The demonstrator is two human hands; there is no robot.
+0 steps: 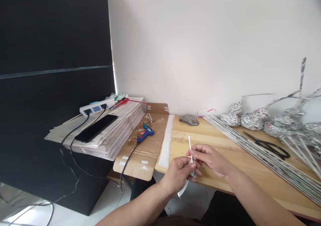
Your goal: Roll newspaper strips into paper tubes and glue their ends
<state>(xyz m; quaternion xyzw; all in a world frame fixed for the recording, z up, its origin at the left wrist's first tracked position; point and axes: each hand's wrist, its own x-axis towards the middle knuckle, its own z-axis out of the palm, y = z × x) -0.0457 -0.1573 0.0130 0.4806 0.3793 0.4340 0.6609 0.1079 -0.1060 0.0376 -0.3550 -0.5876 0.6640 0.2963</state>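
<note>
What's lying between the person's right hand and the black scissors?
In the head view, a bundle of long thin rods lies there, with wooden tabletop showing nearer the right hand.

Left hand point(178, 173) and right hand point(209, 156) meet at the near edge of the table point(179, 139), both grips closed on a thin white paper piece point(190, 143), its tip projecting upward. A white strip point(183, 189) hangs below the left hand; whether the two join cannot be determined. Left: blue glue gun point(145, 134) on a cardboard sheet point(151, 150); phone point(96, 128) and power strip point(97, 107) on a paper stack point(125, 132). Right: long paper rods point(250, 146), black scissors point(260, 141) beside them, woven paper forms point(252, 121) by the wall point(200, 52).
</note>
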